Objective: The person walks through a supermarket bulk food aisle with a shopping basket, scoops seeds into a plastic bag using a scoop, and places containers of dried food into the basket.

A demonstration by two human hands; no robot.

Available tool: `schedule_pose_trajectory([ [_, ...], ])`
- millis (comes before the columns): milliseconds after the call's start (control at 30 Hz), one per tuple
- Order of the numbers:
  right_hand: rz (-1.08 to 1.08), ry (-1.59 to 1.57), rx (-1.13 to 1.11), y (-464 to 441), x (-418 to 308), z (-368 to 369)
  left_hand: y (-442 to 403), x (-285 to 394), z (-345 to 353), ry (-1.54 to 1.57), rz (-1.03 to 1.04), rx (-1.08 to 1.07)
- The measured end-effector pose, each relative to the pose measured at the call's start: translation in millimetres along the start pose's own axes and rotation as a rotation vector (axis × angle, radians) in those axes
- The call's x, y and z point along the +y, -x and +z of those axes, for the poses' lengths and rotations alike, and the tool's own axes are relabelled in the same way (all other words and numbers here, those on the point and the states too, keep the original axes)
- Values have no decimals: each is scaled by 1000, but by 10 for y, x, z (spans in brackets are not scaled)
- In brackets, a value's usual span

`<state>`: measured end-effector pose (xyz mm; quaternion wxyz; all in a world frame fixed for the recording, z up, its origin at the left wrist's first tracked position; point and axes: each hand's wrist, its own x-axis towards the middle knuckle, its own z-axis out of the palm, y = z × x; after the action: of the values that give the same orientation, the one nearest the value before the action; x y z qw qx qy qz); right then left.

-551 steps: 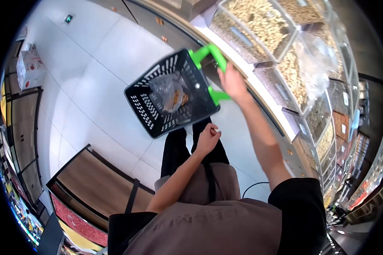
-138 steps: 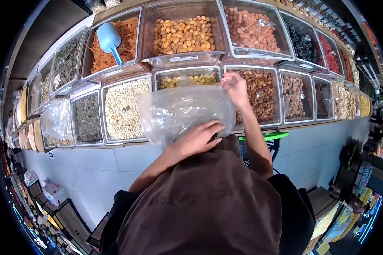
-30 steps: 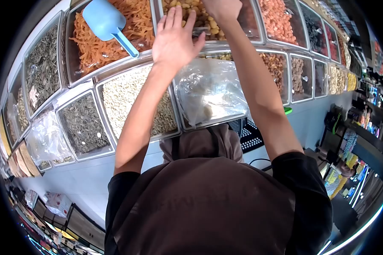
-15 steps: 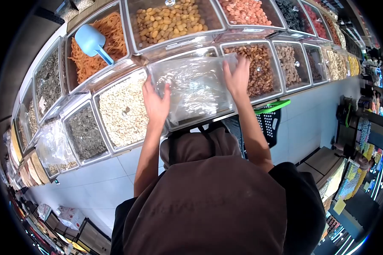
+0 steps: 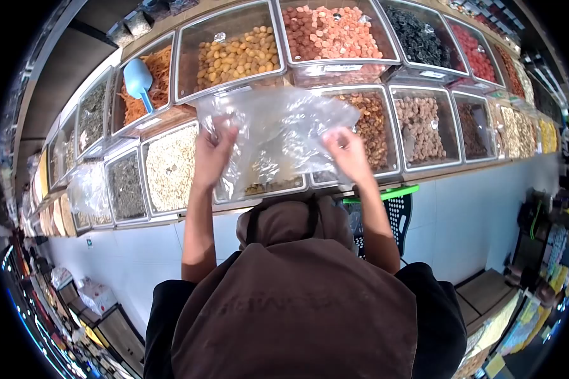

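A clear plastic bag point(image 5: 278, 126) is stretched between my two hands, over the front row of bins. My left hand point(image 5: 215, 151) is closed on the bag's left side, near the bin of pale seeds point(image 5: 172, 167). Its right side is pinched in my right hand point(image 5: 348, 151), beside the bin of brown nuts point(image 5: 370, 126). Behind the bag stands a lidded bin of yellow-orange dried fruit point(image 5: 240, 57). A blue scoop point(image 5: 137, 79) rests on the bin of orange strips point(image 5: 158, 69).
Another clear bag point(image 5: 88, 189) lies at the left on the front bins. A black basket with a green handle point(image 5: 398, 221) is below the counter, right of my body. More bins curve away to the right, with pink pieces point(image 5: 335, 31) at the back. Shelves stand at both lower sides.
The bag, lying flat over the bin half a second ago, is now lifted and spread between my hands. My fingers have closed on it. Earlier, both hands were at the back dried-fruit bin.
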<state>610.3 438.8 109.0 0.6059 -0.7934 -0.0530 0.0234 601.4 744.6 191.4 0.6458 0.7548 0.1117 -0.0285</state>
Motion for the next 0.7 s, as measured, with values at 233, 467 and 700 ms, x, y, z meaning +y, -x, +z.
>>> schedule_pose_trajectory([
  [233, -194, -12, 109, -1409, -451, -662, -988, 866, -28, -307, 245, 260],
  [467, 47, 546, -72, -2706, -302, -621, -1361, 783, 445, -1394, 639, 296],
  [700, -312, 393, 564, -1645, -116, -687, -1248, 190, 515, -1128, 327, 155],
])
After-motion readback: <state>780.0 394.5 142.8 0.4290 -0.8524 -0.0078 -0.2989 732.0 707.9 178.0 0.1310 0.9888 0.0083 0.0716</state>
